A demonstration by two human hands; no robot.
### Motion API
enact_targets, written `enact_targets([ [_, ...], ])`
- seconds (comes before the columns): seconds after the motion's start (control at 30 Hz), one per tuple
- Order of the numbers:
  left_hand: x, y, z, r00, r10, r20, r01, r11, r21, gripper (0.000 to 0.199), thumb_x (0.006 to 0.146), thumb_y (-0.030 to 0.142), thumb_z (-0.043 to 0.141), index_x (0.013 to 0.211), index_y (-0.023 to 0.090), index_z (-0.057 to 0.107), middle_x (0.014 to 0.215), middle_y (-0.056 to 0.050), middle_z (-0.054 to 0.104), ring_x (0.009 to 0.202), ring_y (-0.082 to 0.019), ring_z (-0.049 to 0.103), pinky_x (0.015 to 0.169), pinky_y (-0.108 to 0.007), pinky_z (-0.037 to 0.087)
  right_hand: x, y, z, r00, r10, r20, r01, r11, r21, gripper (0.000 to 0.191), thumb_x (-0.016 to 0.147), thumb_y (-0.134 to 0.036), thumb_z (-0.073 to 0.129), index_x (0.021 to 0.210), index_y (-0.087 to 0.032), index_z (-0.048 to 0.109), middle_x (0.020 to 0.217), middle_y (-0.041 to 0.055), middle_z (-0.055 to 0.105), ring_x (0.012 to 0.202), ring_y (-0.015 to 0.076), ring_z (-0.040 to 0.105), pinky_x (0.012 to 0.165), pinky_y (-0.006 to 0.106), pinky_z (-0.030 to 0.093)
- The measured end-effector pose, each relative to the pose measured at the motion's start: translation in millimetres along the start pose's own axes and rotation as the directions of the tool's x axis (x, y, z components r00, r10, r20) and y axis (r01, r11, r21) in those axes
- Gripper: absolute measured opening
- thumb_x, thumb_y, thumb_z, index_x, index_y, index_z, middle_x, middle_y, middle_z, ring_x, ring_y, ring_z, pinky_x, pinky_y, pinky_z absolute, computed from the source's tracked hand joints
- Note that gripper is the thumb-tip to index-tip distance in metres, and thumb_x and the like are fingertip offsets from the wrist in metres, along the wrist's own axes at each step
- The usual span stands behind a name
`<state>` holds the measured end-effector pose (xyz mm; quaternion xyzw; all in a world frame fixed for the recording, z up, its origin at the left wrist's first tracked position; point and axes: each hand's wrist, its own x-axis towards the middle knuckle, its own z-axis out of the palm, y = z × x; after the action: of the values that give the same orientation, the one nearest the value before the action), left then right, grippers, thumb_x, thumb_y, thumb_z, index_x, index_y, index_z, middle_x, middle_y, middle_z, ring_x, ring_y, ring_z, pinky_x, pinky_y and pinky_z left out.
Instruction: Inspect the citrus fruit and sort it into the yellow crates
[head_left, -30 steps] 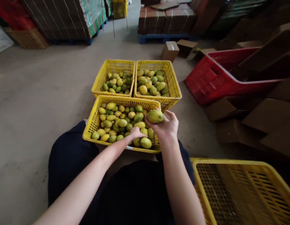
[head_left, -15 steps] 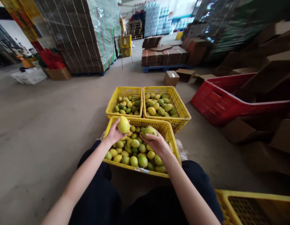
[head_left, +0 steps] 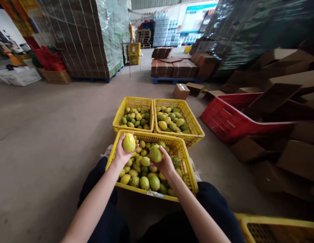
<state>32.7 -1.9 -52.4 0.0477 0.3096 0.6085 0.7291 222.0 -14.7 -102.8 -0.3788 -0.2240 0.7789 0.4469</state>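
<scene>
My left hand [head_left: 123, 152] is closed round a yellow lemon [head_left: 128, 142], palm up, over the left part of the near yellow crate [head_left: 189, 168]. A greener lemon [head_left: 156, 153] rests in my right hand [head_left: 167, 164], with the thumb along its side, above the crate's middle. Below both hands lie several loose yellow and green lemons [head_left: 144, 183], filling much of this crate. Part of the pile is hidden behind my hands and forearms.
Two yellow crates, a left one [head_left: 116, 123] and a right one [head_left: 197, 130], stand just beyond with more lemons. At right are a red crate [head_left: 217, 118] and cardboard boxes [head_left: 296, 155]. Another yellow crate [head_left: 281, 219] sits at lower right. Wrapped pallet stacks [head_left: 80, 40] rise behind.
Both lemons have turned in my hands; the right one now shows a rounder end. My left hand has shifted slightly left and down, my right slightly down. The camera view has tilted up.
</scene>
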Motion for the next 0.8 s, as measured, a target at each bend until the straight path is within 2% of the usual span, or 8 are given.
enact_targets([
  [0.13, 2, -8, -1.2, 0.999, -0.043, -0.003, 0.042, 0.998, -0.051, 0.028, 0.085, 0.041, 0.06, 0.089, 0.014, 0.066, 0.072, -0.006, 0.069, 0.063, -0.017, 0.067, 0.057, -0.026, 0.056, 0, 0, -2, 0.999, -0.054, -0.005, 0.054, 0.997, 0.049, 0.039, 0.073, -0.056, 0.067, 0.078, -0.018, 0.066, 0.063, 0.0055, 0.067, 0.05, 0.0175, 0.059, 0.04, 0.027, 0.042],
  [0.3, -3, -19, -0.3, 0.998, -0.061, 0.031, 0.063, 0.996, -0.068, 0.023, 0.081, 0.036, 0.059, 0.082, 0.015, 0.065, 0.07, -0.004, 0.067, 0.061, -0.017, 0.066, 0.059, -0.028, 0.056, -6, -1, 0, 0.992, -0.121, 0.02, 0.12, 0.992, 0.028, 0.034, 0.069, -0.047, 0.072, 0.089, -0.02, 0.066, 0.073, 0.0037, 0.069, 0.062, 0.0198, 0.063, 0.047, 0.027, 0.043],
  [0.4, -6, -30, -5.4, 0.992, -0.026, 0.121, 0.028, 0.999, -0.02, 0.02, 0.071, 0.034, 0.064, 0.076, 0.015, 0.065, 0.071, -0.004, 0.066, 0.062, -0.017, 0.065, 0.067, -0.033, 0.058, -10, 2, 4, 0.985, -0.164, 0.05, 0.164, 0.986, 0.002, 0.039, 0.068, -0.046, 0.075, 0.098, -0.023, 0.065, 0.077, 0.0024, 0.068, 0.064, 0.02, 0.063, 0.046, 0.027, 0.042],
  [0.53, -2, -44, -13.4, 0.972, 0.035, 0.234, -0.065, 0.99, 0.122, 0.021, 0.062, 0.031, 0.068, 0.075, 0.014, 0.068, 0.078, -0.007, 0.068, 0.08, -0.023, 0.068, 0.076, -0.034, 0.058, -15, 5, 10, 0.971, -0.211, 0.111, 0.216, 0.976, -0.03, 0.043, 0.068, -0.047, 0.075, 0.102, -0.024, 0.064, 0.088, 0.0045, 0.069, 0.069, 0.0207, 0.064, 0.045, 0.027, 0.042],
  [0.7, 3, -50, -13.9, 0.983, 0.106, 0.148, -0.127, 0.983, 0.135, 0.027, 0.059, 0.031, 0.067, 0.08, 0.014, 0.07, 0.081, -0.007, 0.07, 0.092, -0.025, 0.068, 0.079, -0.03, 0.055, -17, 11, 11, 0.96, -0.242, 0.14, 0.258, 0.96, -0.109, 0.046, 0.069, -0.044, 0.076, 0.109, -0.026, 0.062, 0.103, 0.0053, 0.067, 0.075, 0.0208, 0.063, 0.045, 0.025, 0.043],
  [0.8, 2, -50, -12.1, 0.984, 0.101, 0.149, -0.129, 0.974, 0.188, 0.028, 0.058, 0.032, 0.066, 0.08, 0.015, 0.07, 0.082, -0.008, 0.071, 0.095, -0.026, 0.068, 0.079, -0.03, 0.054, -16, 16, 7, 0.954, -0.254, 0.159, 0.281, 0.943, -0.181, 0.043, 0.073, -0.044, 0.074, 0.11, -0.027, 0.061, 0.106, 0.0051, 0.064, 0.077, 0.0199, 0.061, 0.047, 0.025, 0.044],
])
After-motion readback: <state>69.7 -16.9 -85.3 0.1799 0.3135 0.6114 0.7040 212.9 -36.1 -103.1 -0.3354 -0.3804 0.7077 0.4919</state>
